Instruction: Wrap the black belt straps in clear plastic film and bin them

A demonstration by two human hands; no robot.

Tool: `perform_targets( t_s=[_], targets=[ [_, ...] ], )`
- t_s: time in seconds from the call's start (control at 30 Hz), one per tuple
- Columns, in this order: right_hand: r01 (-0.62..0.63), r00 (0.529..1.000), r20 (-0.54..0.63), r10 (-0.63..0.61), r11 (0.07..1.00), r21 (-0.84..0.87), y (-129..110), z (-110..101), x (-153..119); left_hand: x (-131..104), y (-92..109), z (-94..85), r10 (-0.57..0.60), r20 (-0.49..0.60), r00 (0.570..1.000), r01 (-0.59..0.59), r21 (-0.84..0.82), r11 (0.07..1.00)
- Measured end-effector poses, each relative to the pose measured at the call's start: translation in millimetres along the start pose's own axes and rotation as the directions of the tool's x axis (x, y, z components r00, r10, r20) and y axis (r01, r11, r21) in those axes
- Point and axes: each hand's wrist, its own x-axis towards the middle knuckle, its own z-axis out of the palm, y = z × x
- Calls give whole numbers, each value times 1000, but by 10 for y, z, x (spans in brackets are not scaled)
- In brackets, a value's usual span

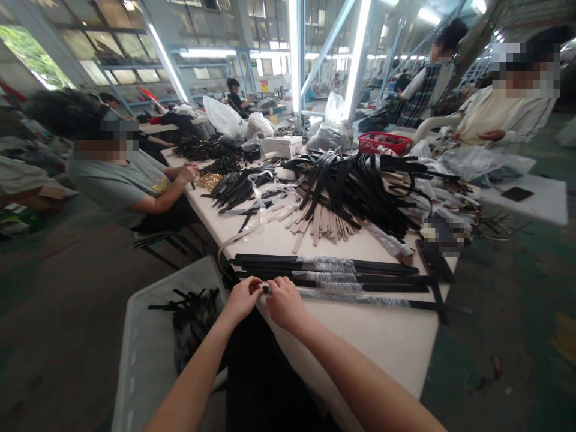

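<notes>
My left hand (244, 298) and my right hand (284, 303) meet at the near edge of the table, fingers closed on the left end of a black strap (423, 305). Clear plastic film (360, 296) covers much of this strap, which stretches to the right across the tabletop. Just beyond my fingers, several more black straps (387, 266) lie side by side, with crinkled clear film (326, 264) around their middles. My fingers hide part of the held end.
A large heap of black straps (346, 180) covers the middle of the white table (360, 348). On the floor at left stands a translucent bin (148, 336) holding black strips (193, 324). Co-workers sit or stand around. A red basket (382, 143) sits at the back.
</notes>
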Motion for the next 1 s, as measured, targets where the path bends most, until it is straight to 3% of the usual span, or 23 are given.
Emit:
perform_targets(
  t_s=[0.17, 0.27, 0.33, 0.47, 0.53, 0.6, 0.73, 0.83, 1.0],
  targets=[
    [-39, 998, -40, 38, 999, -17, -81, 250, 91, -39, 62, 140, -121, -48, 992, 102, -282, 954],
    [-48, 998, -54, 44, 996, -76, -117, 240, 96, -135, 216, 150, -185, -24, 983, 156, -432, 888],
    [-42, 999, -38, 37, 989, -144, -115, 157, 99, -218, 306, 35, -202, 0, 979, 177, -485, 856],
    [-12, 999, -35, 3, 965, -261, 96, -246, -25, -353, 305, -505, -217, -71, 974, 147, -535, 832],
    [-25, 999, -39, 14, 951, -309, 318, -528, -180, -386, 238, -797, -247, -104, 963, 150, -554, 819],
    [-54, 998, -41, 42, 932, -359, 576, -800, -365, -386, 183, -982, -271, -93, 958, 173, -567, 805],
    [-95, 995, -23, 94, 899, -428, 1071, -1184, -692, -255, 152, -978, -275, -33, 961, 201, -602, 772],
    [-191, 978, -13, 206, 878, -438, 1435, -1399, -874, -84, 103, -920, -301, -75, 951, 177, -668, 723],
    [-468, 879, -137, 457, 765, -443, 2031, -1891, -1014, 262, -41, -1071, -327, -143, 934, 143, -690, 710]
  ],
)
